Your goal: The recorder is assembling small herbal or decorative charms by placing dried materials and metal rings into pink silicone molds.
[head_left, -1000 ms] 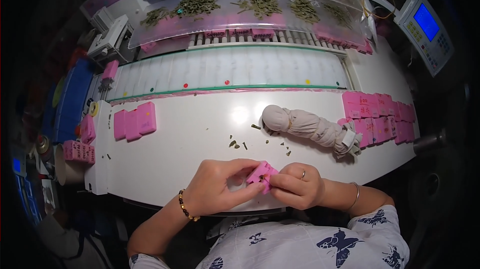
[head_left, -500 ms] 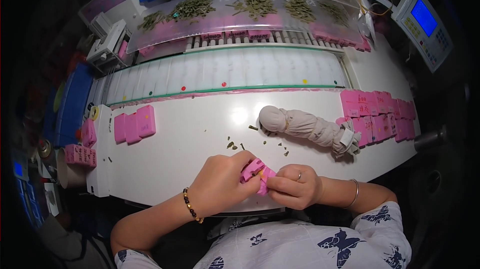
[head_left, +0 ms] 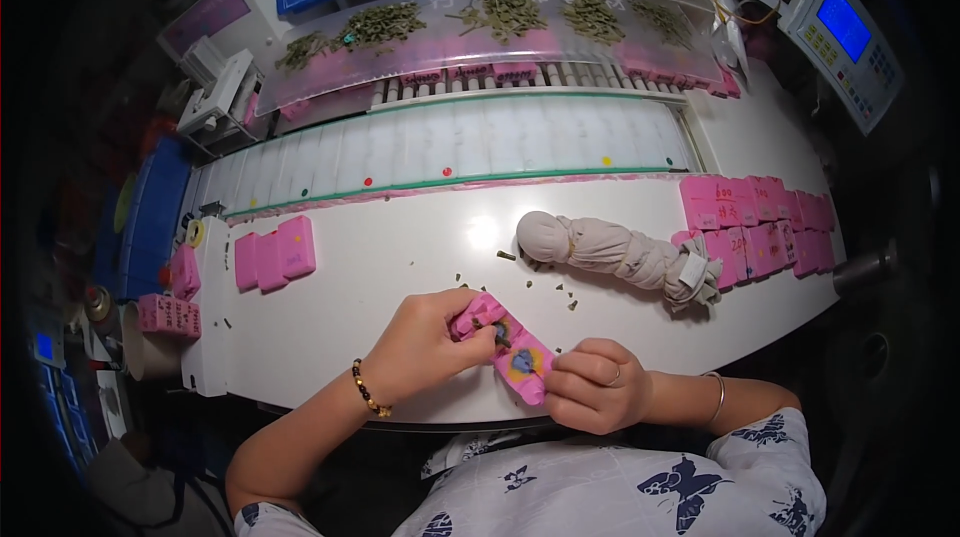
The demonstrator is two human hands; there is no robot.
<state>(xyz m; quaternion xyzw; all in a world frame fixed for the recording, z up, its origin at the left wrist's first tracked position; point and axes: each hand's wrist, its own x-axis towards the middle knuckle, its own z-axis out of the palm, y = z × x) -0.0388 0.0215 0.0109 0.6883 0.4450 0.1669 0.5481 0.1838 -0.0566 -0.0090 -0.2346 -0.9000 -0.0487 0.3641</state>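
Note:
Both hands grip a pink rubber mould [head_left: 520, 389], spread wide above the table's front edge. Inside it shows a yellow-and-blue patch, with a small dark piece near my left fingertips. My left hand [head_left: 428, 339] pinches its upper left part, thumb laid over it. At its lower right end my right hand [head_left: 600, 384] is closed, fingers curled against the edge. Beyond the hands lie dark green wax-like scraps [head_left: 566, 294]. A white cloth bundle [head_left: 620, 257] with a round, knob-like end rests to the right.
Closed pink blocks [head_left: 275, 255] stand at left, with more pink blocks [head_left: 755, 237] rowed at right. Across the back runs a green-edged white strip [head_left: 440, 142]. Above it, a translucent tray [head_left: 430, 47] carries piles of green pieces. A control panel [head_left: 845, 37] stands far right.
The pink mould has been pulled wider open, baring the yellow-and-blue patch. My left hand has shifted slightly left, and my right hand slightly right and down.

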